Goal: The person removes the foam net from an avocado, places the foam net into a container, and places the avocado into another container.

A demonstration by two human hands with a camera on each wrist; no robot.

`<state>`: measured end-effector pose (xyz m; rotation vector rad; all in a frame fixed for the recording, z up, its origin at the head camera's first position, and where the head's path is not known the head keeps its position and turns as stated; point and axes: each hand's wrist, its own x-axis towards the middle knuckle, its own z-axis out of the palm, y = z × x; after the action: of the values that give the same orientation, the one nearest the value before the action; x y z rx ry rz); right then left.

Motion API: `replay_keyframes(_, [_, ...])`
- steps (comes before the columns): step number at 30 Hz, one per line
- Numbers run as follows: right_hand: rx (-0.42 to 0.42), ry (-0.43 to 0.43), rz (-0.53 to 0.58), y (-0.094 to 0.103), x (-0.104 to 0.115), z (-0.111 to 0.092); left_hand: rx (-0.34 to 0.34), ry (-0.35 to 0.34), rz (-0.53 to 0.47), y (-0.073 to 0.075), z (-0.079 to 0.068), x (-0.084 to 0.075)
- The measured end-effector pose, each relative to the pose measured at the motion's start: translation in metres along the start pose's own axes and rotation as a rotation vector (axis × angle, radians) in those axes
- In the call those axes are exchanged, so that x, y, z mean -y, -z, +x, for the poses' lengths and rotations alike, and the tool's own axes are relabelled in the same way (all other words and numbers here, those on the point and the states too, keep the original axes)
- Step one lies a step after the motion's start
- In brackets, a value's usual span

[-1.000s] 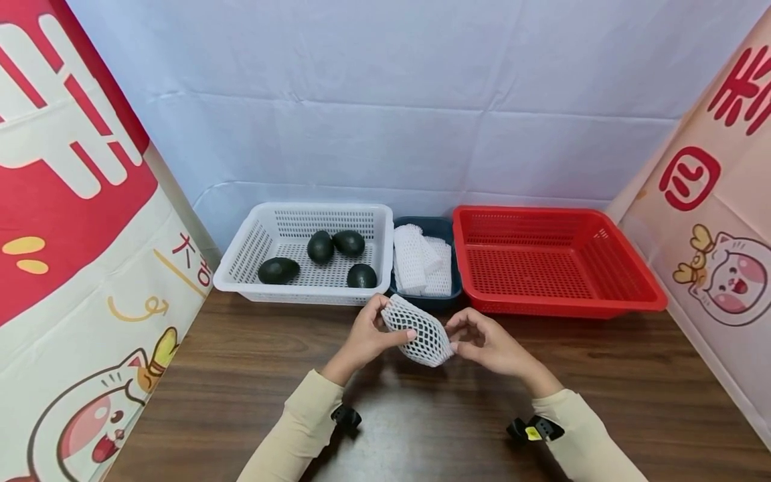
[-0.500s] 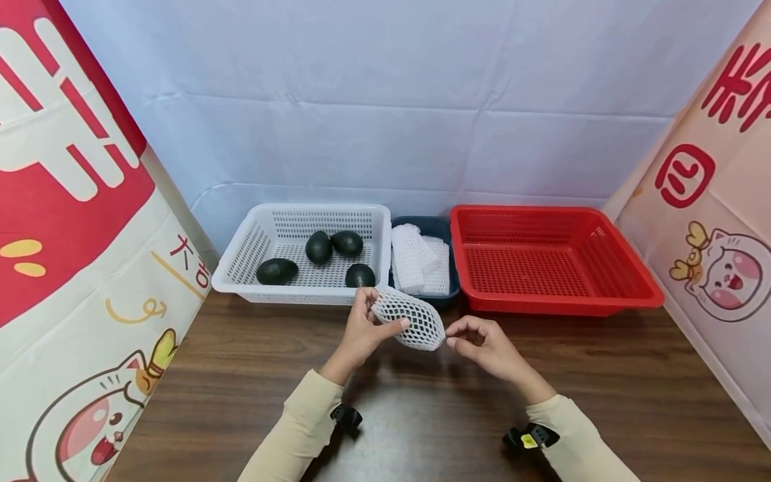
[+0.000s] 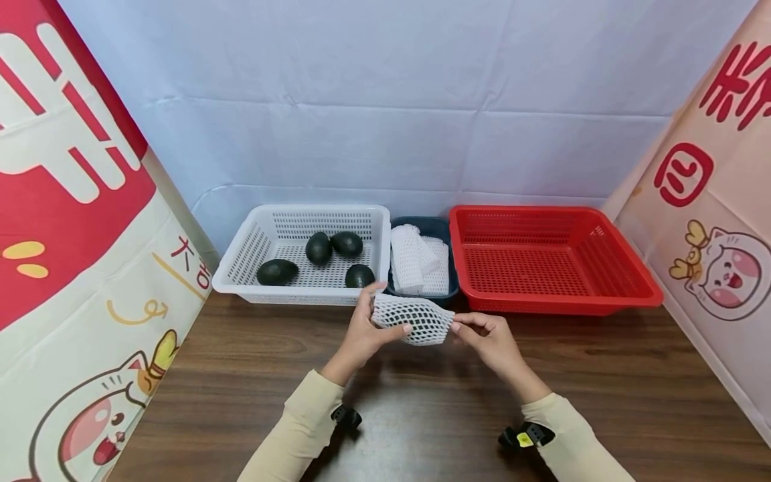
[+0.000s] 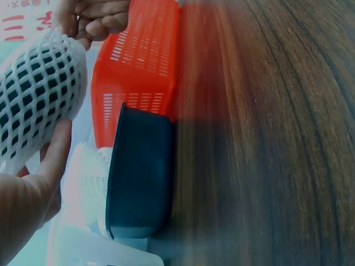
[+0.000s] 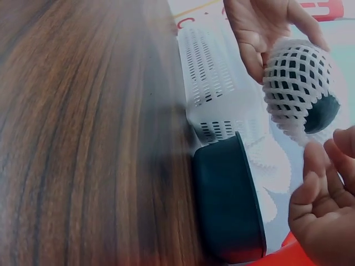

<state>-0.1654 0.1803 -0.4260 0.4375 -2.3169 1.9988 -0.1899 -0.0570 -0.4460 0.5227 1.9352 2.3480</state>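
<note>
A dark green avocado [image 5: 323,114] sits inside a white foam net sleeve [image 3: 415,320], above the table in front of the baskets. My left hand [image 3: 360,337] grips the sleeved avocado, thumb across the near side and fingers mostly hidden behind. At the opposite end, my right hand [image 3: 490,340] pinches the sleeve's edge between thumb and index finger. The right wrist view shows the avocado's end bare at that opening. Behind the hands, a dark blue bin [image 3: 442,231] holds several folded foam nets [image 3: 409,261].
On the left, a white basket [image 3: 241,288] contains several loose avocados [image 3: 277,272]. A red basket [image 3: 554,304] stands right of the bin. Wooden table surface [image 3: 421,415] stretches toward me, and printed cloths hang at both sides.
The sleeved avocado has shifted slightly left and turned more level. My right hand came off the sleeve's end, then took hold of its edge again, pulling it outward.
</note>
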Motion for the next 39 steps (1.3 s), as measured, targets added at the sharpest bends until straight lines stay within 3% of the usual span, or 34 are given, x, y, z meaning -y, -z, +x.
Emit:
replay_keyframes(1, [-0.02,-0.01,0.003,-0.001,0.003,0.0,0.018,-0.033,0.01,0.003,0.002,0.012])
replay_keyframes(4, [-0.05,-0.026,0.002,0.0,0.002,0.001,0.052,-0.059,0.021,0.002,0.001,0.014])
replay_keyframes(7, [-0.059,-0.051,0.005,0.003,-0.007,0.003,0.055,-0.047,0.021,0.001,0.001,0.014])
replay_keyframes(8, [-0.055,-0.056,0.013,0.004,-0.01,0.004,0.051,-0.019,0.017,-0.003,-0.002,0.003])
replay_keyframes(9, [-0.049,-0.055,0.019,0.004,-0.013,0.004,0.05,-0.007,0.01,-0.003,-0.002,0.002])
replay_keyframes(16, [0.067,0.02,0.087,0.009,-0.025,0.003,0.096,0.055,-0.007,-0.002,-0.003,0.0])
replay_keyframes(24, [0.243,0.029,0.149,0.01,-0.031,0.004,0.14,0.029,-0.02,-0.001,-0.004,0.001])
replay_keyframes(35, [0.284,0.021,0.151,0.009,-0.033,0.004,0.164,0.06,-0.034,0.0,-0.005,0.003])
replay_keyframes(39, [0.281,0.026,0.154,0.008,-0.035,0.004,0.165,0.038,-0.007,0.002,-0.004,0.008])
